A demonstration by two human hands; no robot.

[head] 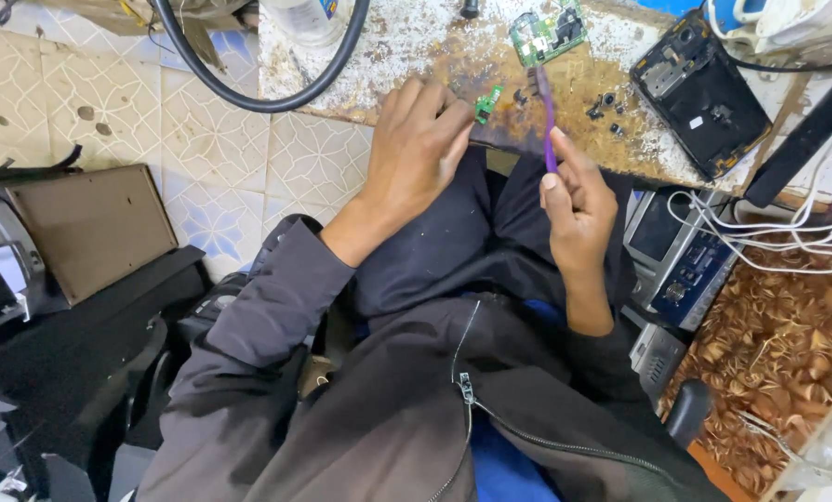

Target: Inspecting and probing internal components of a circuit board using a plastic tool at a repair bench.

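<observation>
Hands work at the near edge of the bench (416, 56), above the lap. The right hand (579, 209) has its fingers closed around the handle of a purple brush (549, 125), thumb along the shaft, with the bristle end pointing away toward the bench. The left hand (416, 153) pinches a small green board (486, 104) between fingertips and thumb, right at the near edge; its remaining fingers are curled in.

For a clean pass, as a judgement: keep the small board gripped by its edges only, so the fingers do not cover the faces to be brushed. Support it against the bench edge to prevent flexing. Keep strokes short and light, and directed away from the body, so that loosened dirt does not fall onto the lap. Take care not to sweep the tiny dark parts (606, 104) lying just beyond the brush tip off the edge.

Farther in, a larger green board (546, 35) lies near the far edge, in line with the brush. An opened phone body (699, 93) rests toward the bench's right edge, well apart from both hands. A thick black cable (248, 88) loops over the left edge. White wires (760, 237) trail over equipment off to the right, below the bench.
</observation>
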